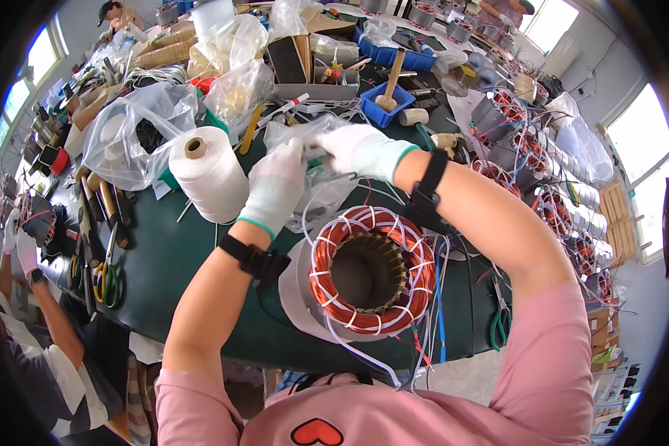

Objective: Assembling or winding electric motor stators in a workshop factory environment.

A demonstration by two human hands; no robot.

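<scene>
My left hand (279, 177), in a white knit glove, pinches a clear plastic bag (327, 195) beyond the motor stator. My right hand (358, 151), gloved as well, is closed on the same bag, its fingers close to those of the left; any small thing between them is hidden. Nearer to me stands the stator (321, 279), its copper windings laced with white cord around a dark hollow core. White, blue and red leads hang from it. Left of my left hand a large cone of white thread (214, 178) sits upright.
Scissors (108, 279) and hammers lie at left; green-handled scissors (500, 320) lie at right. A blue bin (386, 111) holds a wooden-handled mallet (394, 74). Several wound stators (531, 149) line the right side. Another person's gloved hands (22, 241) work at far left.
</scene>
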